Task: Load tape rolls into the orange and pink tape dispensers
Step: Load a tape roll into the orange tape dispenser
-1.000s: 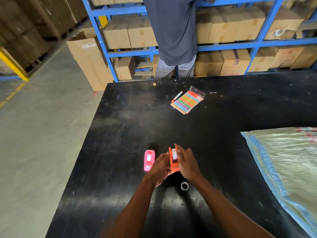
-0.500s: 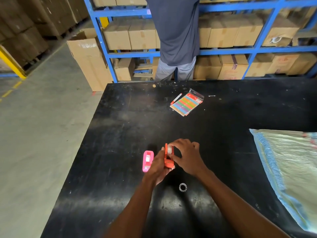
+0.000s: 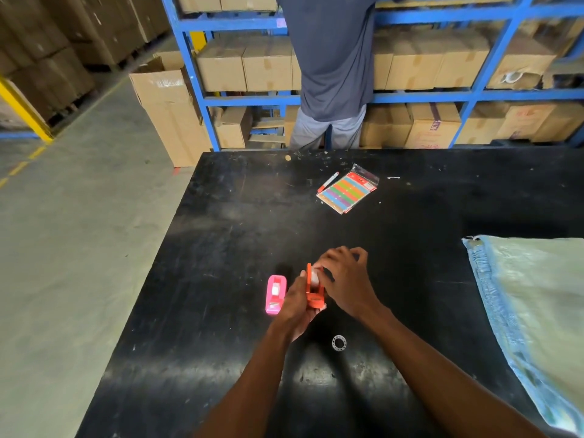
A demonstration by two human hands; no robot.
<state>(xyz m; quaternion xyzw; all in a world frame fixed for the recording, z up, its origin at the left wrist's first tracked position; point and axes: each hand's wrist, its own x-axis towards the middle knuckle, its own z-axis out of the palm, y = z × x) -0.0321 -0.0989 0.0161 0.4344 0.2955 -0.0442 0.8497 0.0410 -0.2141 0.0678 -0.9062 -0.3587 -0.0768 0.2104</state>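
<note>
The orange tape dispenser (image 3: 314,292) stands on end, gripped from the left by my left hand (image 3: 295,303). A whitish tape roll (image 3: 314,275) sits in its top, and the fingertips of my right hand (image 3: 344,279) pinch at that roll. The pink tape dispenser (image 3: 276,294) lies on the black table (image 3: 221,279) just left of my left hand, with a white roll showing inside it. A small clear ring (image 3: 339,343), like an empty tape core, lies on the table below my hands.
A pack of coloured strips (image 3: 347,192) and a red-capped pen (image 3: 328,181) lie farther back. A pale woven sack (image 3: 534,311) covers the table's right side. A person (image 3: 331,67) stands beyond the far edge at blue shelving (image 3: 252,99) with cartons. Concrete floor lies left.
My right hand has moved from the dispenser's right side up over its top, fingers now on the roll. The orange dispenser has turned more upright in my left hand.
</note>
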